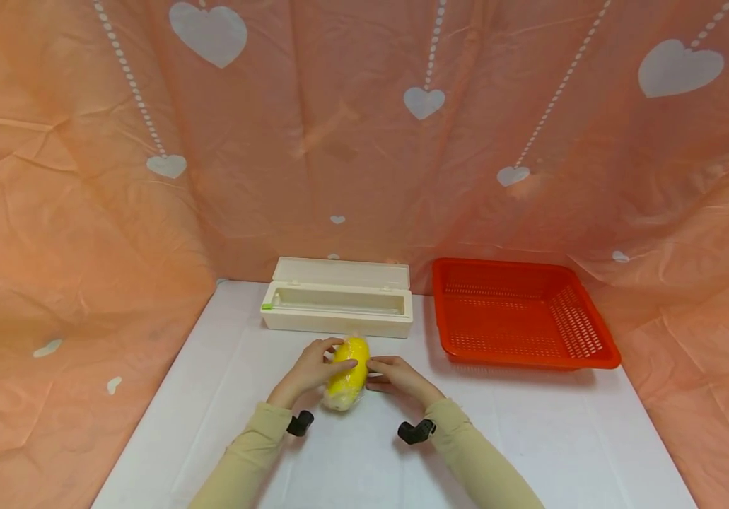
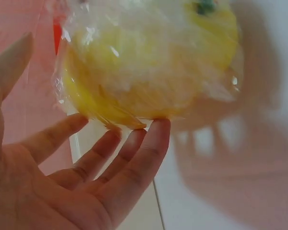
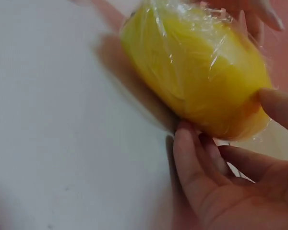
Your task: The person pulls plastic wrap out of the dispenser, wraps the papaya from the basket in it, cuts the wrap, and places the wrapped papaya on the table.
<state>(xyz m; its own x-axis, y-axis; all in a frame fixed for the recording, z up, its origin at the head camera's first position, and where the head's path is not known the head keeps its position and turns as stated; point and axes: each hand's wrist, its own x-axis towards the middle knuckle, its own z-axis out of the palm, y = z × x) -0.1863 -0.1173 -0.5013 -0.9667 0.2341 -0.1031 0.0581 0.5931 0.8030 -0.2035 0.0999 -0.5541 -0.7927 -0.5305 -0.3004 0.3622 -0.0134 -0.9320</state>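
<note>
A yellow oblong fruit (image 1: 349, 367) wrapped in clear plastic film lies between the two hands at the middle of the table. Its film is bunched and wrinkled at the near end. The left hand (image 1: 310, 369) holds its left side, with fingertips against the film in the left wrist view and the thumb over the top in the head view. On the other side, the right hand (image 1: 404, 378) grips it; thumb and fingers touch the wrapped fruit (image 3: 197, 72) in the right wrist view. Whether the fruit rests on the table or is slightly raised I cannot tell.
Behind the fruit stands a long cream box (image 1: 339, 324), its lid (image 1: 341, 273) raised and a small green piece at its left end. A red perforated basket (image 1: 523, 357) sits at the back right. The white table (image 1: 211, 396) meets a peach curtain with hearts (image 1: 351, 141).
</note>
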